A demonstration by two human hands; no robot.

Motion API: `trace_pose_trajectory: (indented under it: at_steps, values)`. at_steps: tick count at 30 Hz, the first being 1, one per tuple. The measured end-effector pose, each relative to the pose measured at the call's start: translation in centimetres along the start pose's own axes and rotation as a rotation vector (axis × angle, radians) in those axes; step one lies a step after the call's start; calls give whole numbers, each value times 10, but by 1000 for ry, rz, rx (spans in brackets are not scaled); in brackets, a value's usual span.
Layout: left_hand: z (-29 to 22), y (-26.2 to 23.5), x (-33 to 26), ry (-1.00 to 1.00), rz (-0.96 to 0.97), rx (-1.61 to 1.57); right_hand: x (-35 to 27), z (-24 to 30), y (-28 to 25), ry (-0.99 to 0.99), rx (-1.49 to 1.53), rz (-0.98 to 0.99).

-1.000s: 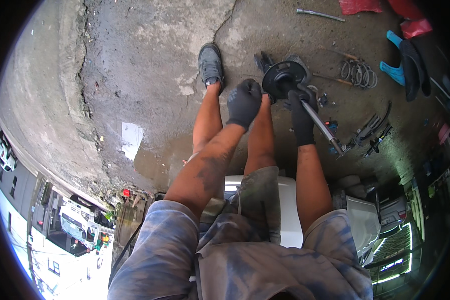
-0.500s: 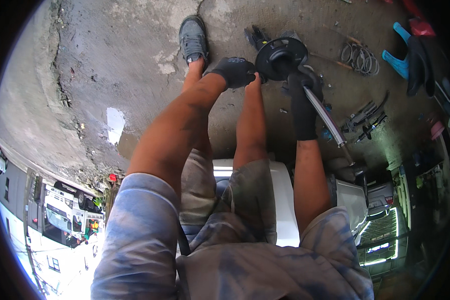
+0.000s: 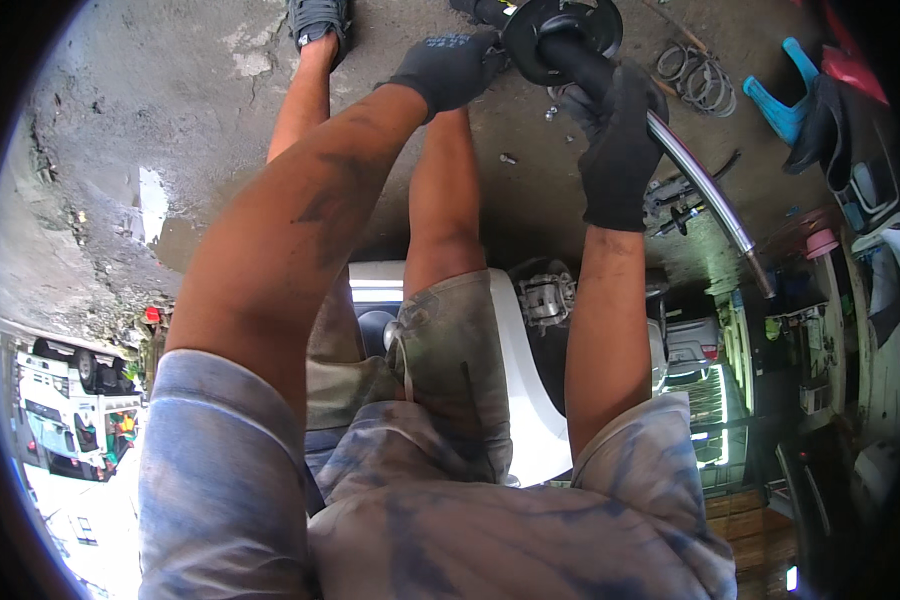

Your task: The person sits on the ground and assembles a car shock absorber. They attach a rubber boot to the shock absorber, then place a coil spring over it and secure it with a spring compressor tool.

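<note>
Evidently the concrete floor (image 3: pixel 570 190) bore the black strut assembly (image 3: pixel 560 35) upright so it could be worked on: the gloved right hand (image 3: pixel 620 150) gripped its shaft above the chrome rod (image 3: pixel 705 195), the gloved left hand (image 3: pixel 450 65) closed steadyingly against its round mount.

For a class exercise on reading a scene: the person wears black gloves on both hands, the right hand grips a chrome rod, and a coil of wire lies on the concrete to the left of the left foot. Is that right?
Not quite. In the head view the coil lies on the concrete to the right of the right hand, not left of the foot. The rest holds: both hands are black-gloved, the left hand included, and the right grips the chrome rod.
</note>
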State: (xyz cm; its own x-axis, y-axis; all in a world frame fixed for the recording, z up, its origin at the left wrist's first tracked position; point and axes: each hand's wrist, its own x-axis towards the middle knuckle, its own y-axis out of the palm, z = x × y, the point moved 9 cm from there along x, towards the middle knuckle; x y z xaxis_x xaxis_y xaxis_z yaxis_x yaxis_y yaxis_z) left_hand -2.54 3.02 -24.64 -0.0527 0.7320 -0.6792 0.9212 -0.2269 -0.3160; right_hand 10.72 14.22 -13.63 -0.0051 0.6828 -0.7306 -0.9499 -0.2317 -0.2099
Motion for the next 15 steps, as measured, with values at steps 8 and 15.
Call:
trace_pose_trajectory:
  at_steps: [8, 15]
  values:
    - [2, 14, -23, -175, 301, -522, -17, -2, 11, -48, -27, -22]
    - [2, 12, -46, -383, 436, -747, -27, -5, 23, -49, -87, 18]
